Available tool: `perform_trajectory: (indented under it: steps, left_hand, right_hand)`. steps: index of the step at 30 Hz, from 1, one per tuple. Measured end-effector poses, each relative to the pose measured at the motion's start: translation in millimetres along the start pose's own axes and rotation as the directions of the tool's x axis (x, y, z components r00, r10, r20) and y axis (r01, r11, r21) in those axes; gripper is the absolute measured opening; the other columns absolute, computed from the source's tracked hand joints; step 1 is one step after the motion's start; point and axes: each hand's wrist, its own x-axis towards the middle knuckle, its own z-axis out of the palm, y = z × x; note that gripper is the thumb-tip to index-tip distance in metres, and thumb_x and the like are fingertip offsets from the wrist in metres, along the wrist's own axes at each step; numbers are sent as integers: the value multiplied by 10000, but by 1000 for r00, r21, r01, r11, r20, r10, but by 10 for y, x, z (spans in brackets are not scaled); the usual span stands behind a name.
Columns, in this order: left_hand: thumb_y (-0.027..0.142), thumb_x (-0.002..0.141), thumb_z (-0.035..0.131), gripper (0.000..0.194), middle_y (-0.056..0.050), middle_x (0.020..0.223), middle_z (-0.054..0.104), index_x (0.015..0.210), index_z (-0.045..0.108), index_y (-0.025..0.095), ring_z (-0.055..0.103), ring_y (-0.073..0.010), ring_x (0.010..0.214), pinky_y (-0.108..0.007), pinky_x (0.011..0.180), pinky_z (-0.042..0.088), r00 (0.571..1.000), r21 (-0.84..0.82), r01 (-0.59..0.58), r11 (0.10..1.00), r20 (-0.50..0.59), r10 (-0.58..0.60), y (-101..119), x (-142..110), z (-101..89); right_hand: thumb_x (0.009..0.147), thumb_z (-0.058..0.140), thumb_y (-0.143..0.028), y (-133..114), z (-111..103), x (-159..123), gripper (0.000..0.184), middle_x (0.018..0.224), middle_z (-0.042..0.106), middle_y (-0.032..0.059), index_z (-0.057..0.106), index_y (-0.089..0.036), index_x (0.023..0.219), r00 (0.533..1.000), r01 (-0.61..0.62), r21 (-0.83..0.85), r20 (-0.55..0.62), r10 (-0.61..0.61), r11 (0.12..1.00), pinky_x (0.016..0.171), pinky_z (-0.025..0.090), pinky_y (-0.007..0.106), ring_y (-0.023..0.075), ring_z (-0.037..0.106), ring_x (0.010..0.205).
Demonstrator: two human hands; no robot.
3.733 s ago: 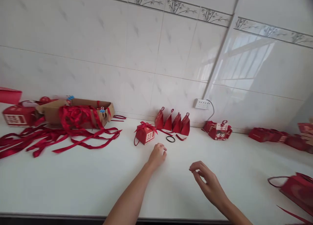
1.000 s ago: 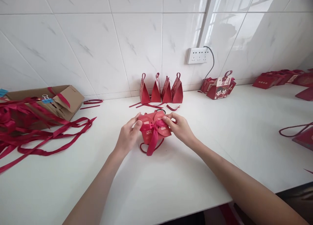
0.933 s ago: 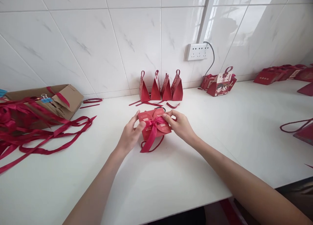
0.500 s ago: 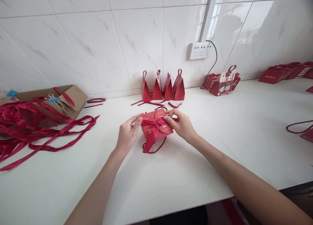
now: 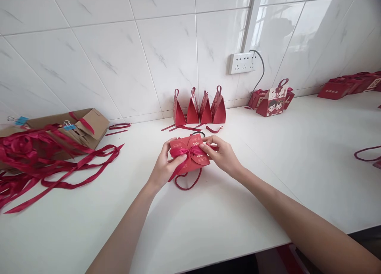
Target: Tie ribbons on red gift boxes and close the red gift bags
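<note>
A red gift box (image 5: 195,141) with gold print is held between my two hands above the white table. Across its top runs a dark pink satin ribbon (image 5: 193,151), tied in a bow at the middle. My left hand (image 5: 166,161) grips the box's left side, its thumb pressing on the ribbon near the knot and its fingers partly behind the box. At the right edge, my right hand (image 5: 222,153) pinches the bow's right loop between thumb and forefinger. A twisted red cord handle (image 5: 189,186) hangs below the box.
An opened cardboard box (image 5: 95,123) with a heap of pink ribbons (image 5: 80,161) lies at left. Several triangular red boxes (image 5: 220,111) stand by the wall, loose straps before them. More gift boxes (image 5: 275,103) are at the right, under a power socket (image 5: 242,63).
My left thumb has moved right, from the box's left edge onto the ribbon near the knot. The hanging ribbon tail is now mostly behind my left hand. My right hand stays at the bow.
</note>
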Motion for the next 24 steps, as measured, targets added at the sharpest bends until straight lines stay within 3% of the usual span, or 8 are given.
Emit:
perform_trajectory:
  steps: [2,4,9,12,18,21,24]
  left_hand:
    - [395,760,635,518,-70,1285,505,1209,438,228,529,-237,1142,-310,849,518,1000,-12,-6,1000,23,6,1,9,-32]
    - [410,765,626,523,-76,1286,505,1215,432,224,529,-236,1144,-313,855,516,1000,-12,4,1000,29,-4,24,-6,-29]
    - [460,704,687,705,-90,1205,566,1277,341,237,604,-232,1020,-324,785,536,991,-30,104,994,-80,-107,86,-66,66]
    - [431,674,725,655,-72,1168,590,1208,396,245,615,-226,1000,-329,788,538,986,-24,74,997,-146,-77,57,-54,86]
    - [417,671,733,566,-60,1160,576,1110,423,239,596,-219,1031,-321,784,537,981,6,11,1000,-195,-9,-22,-3,46]
    - [425,677,731,552,-58,1155,563,1091,420,231,586,-208,1036,-309,790,532,979,7,16,1000,-205,-14,-22,2,44]
    - [427,678,733,556,-52,1151,560,1094,420,229,580,-195,1033,-302,810,520,977,12,14,1000,-211,-11,-14,2,52]
  right_hand:
    - [808,579,-501,-19,-17,12,370,1089,605,75,403,-196,695,993,-102,117,69,94,988,683,582,364,199,622,880]
    - [790,597,-518,-30,-27,14,386,1065,594,67,410,-193,701,988,-137,129,95,125,982,645,587,345,190,623,845]
    - [824,568,-479,-32,-19,-6,336,901,574,46,452,-195,687,997,54,-171,60,-45,984,717,536,363,168,571,766]
    - [812,590,-481,-56,-27,-11,323,910,568,47,473,-199,710,992,94,-195,96,-76,976,764,515,357,175,564,812]
    - [846,503,-573,-191,-101,-15,406,820,540,30,511,-178,752,947,-160,-48,275,167,986,663,564,310,169,555,806]
    - [858,488,-555,-248,-159,-12,424,727,524,20,528,-161,707,893,-273,20,376,246,962,566,565,261,139,536,707]
    - [827,562,-482,-310,-242,2,392,619,528,13,570,-141,634,826,-294,-58,487,284,954,453,517,214,108,493,571]
